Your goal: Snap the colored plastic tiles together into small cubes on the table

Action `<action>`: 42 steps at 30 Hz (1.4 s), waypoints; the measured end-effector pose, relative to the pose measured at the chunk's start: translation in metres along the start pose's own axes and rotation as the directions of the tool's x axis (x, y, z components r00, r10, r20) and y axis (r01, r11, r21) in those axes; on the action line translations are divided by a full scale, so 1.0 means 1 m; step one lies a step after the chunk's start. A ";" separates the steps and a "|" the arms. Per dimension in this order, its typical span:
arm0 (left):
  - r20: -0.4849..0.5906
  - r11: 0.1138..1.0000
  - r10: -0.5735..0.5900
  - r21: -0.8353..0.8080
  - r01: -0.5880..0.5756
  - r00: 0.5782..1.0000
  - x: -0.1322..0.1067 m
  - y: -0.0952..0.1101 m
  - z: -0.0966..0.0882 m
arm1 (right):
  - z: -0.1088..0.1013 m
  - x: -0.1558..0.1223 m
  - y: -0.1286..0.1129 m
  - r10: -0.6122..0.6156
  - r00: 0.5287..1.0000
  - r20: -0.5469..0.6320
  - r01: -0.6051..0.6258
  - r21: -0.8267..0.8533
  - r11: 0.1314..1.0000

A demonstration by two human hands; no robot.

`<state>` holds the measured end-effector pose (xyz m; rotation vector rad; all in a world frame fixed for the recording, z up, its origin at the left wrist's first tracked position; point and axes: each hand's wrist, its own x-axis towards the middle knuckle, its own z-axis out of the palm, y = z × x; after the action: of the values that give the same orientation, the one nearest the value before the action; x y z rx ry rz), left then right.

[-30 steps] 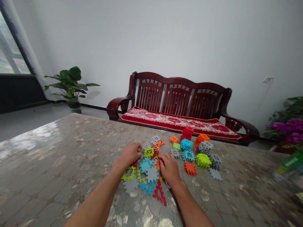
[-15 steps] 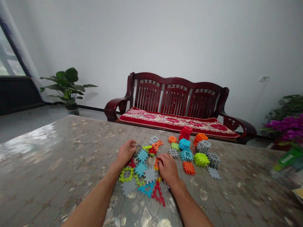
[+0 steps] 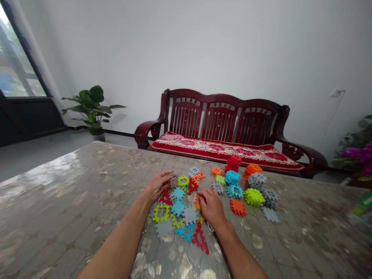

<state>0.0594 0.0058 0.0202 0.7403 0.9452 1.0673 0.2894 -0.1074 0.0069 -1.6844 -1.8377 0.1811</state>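
Note:
My left hand [image 3: 159, 184] pinches a grey interlocking tile [image 3: 173, 179] that stands tilted at the fingertips. Below that hand lie a red triangular tile [image 3: 166, 198] and a lime square frame tile [image 3: 161, 213]. My right hand [image 3: 211, 204] is closed, its fingers curled on an orange tile [image 3: 197, 201] that they partly cover. Between the hands are blue tiles [image 3: 178, 208], a grey solid tile [image 3: 190, 215], a lime frame tile [image 3: 183, 181] and a red tile [image 3: 192, 186]. Nearer to me lie a blue triangle [image 3: 186, 231] and a red triangle [image 3: 200, 238].
Right of my right hand stand stacks of tiles: red [image 3: 233, 163], blue [image 3: 232, 177], lime [image 3: 254, 197], grey [image 3: 271, 198] and orange [image 3: 252, 170]. A flat orange tile [image 3: 238, 207] lies before them. Behind the patterned table [image 3: 95, 186] is a wooden bench [image 3: 221, 116].
My left hand has turned and lifted slightly, bringing the grey tile into clearer view. A lime frame tile beside it now shows its open face. My right hand stays at the orange tile.

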 end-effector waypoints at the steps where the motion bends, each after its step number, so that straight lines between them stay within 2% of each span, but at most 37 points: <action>1: 0.000 1.000 -0.003 0.001 0.003 1.000 0.000 0.001 0.000 | 0.000 0.000 0.000 -0.001 1.000 -0.001 0.001 0.001 1.000; 6: -0.034 1.000 0.002 -0.001 -0.002 0.999 -0.001 0.001 0.002 | 0.001 0.000 0.002 -0.011 1.000 -0.015 0.011 0.010 1.000; 12: -0.079 0.988 0.134 0.087 -0.127 0.988 0.003 -0.004 0.001 | 0.002 0.000 0.003 -0.008 1.000 -0.021 0.008 0.022 1.000; 15: -0.120 0.961 0.231 0.183 -0.207 0.965 0.007 -0.007 -0.003 | 0.002 0.000 0.003 0.004 1.000 -0.017 -0.003 0.035 0.999; 18: -0.182 0.911 0.335 0.314 -0.268 0.925 0.011 -0.007 -0.008 | 0.003 0.001 0.004 0.010 1.000 -0.019 -0.009 0.051 0.999; 21: -0.171 0.795 0.455 0.520 -0.313 0.874 0.012 -0.005 -0.012 | 0.003 0.002 0.005 0.012 1.000 -0.027 -0.010 0.070 0.997; 26: -0.070 0.501 0.563 0.822 -0.272 0.824 0.007 -0.007 -0.013 | 0.004 0.003 0.006 0.052 0.998 -0.041 -0.046 0.129 0.991; 28: -0.028 0.401 0.596 0.876 -0.267 0.802 0.005 -0.008 -0.011 | 0.004 0.003 0.007 0.071 0.996 -0.049 -0.062 0.160 0.985; 31: 0.055 0.322 0.610 0.895 -0.310 0.791 0.004 -0.010 -0.010 | 0.006 0.005 0.012 0.113 0.991 -0.069 -0.094 0.241 0.966; 34: 0.103 0.313 0.575 0.889 -0.335 0.812 0.004 -0.010 -0.010 | 0.010 0.008 0.019 0.165 0.984 -0.067 -0.133 0.346 0.929; 37: 0.106 0.373 0.559 0.854 -0.363 0.823 0.006 -0.011 -0.011 | 0.014 0.008 0.024 0.189 0.980 -0.056 -0.154 0.386 0.909; 40: 0.123 0.437 0.549 0.801 -0.409 0.827 0.007 -0.013 -0.012 | 0.013 0.005 0.020 0.182 0.981 -0.074 -0.146 0.350 0.926; 42: 0.148 0.462 0.533 0.774 -0.433 0.833 0.007 -0.015 -0.012 | 0.010 0.003 0.015 0.140 0.986 -0.093 -0.112 0.253 0.961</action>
<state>0.0556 0.0082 0.0008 1.8074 1.3749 1.1733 0.2969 -0.0993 -0.0074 -1.6033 -1.5579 0.3492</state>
